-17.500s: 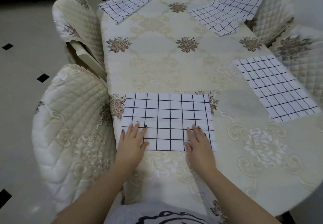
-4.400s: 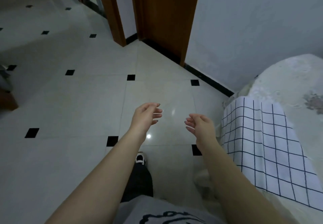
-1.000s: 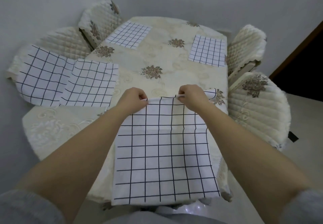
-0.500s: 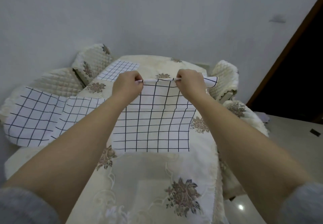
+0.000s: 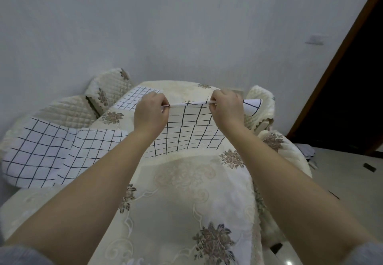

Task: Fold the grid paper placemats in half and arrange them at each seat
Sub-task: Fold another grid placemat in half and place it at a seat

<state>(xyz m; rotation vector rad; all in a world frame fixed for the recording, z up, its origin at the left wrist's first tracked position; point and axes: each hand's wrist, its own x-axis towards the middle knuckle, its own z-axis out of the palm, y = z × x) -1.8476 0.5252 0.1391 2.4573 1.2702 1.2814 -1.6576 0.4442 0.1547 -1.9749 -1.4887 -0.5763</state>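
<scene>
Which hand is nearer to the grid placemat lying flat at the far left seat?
Left. The left hand is just beside that placemat, covering its right corner in view; the right hand is farther right, pinching the held placemat's top edge.

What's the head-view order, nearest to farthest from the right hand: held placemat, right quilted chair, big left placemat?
1. held placemat: pinched in the right hand itself.
2. right quilted chair: just behind that hand.
3. big left placemat: far over on the left side.

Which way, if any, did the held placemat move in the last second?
Yes, away from the person. The held placemat overhung the near edge of the table; now it hangs well inboard.
</scene>
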